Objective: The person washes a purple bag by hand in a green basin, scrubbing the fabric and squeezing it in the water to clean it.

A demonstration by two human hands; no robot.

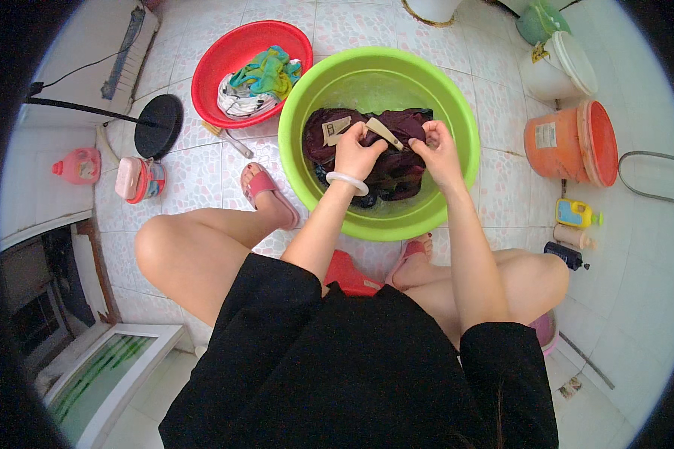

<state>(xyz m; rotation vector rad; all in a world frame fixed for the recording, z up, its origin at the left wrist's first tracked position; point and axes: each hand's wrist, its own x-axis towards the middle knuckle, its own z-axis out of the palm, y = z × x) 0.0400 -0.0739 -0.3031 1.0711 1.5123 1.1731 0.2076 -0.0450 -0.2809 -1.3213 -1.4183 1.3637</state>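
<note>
A dark maroon garment [397, 168] lies wet in shallow water inside a light green basin [468, 142] between my feet. My left hand [358, 156], with a pale bangle [347, 182] at its wrist, is closed in a pinch beside a beige strip [384, 135] on the garment. What exactly lies between its fingertips is partly hidden. Across from it, my right hand [439, 155] pinches the dark cloth near the strip's lower end. A printed beige label [336, 130] shows on the cloth left of my left hand.
Behind the green basin at left, a red basin [202, 78] holds green, yellow and white cloths [262, 78]. A brush [228, 140] lies on the tiled floor. Along the right wall stand an orange bucket [558, 146], a white bucket [550, 71] and several bottles [574, 213].
</note>
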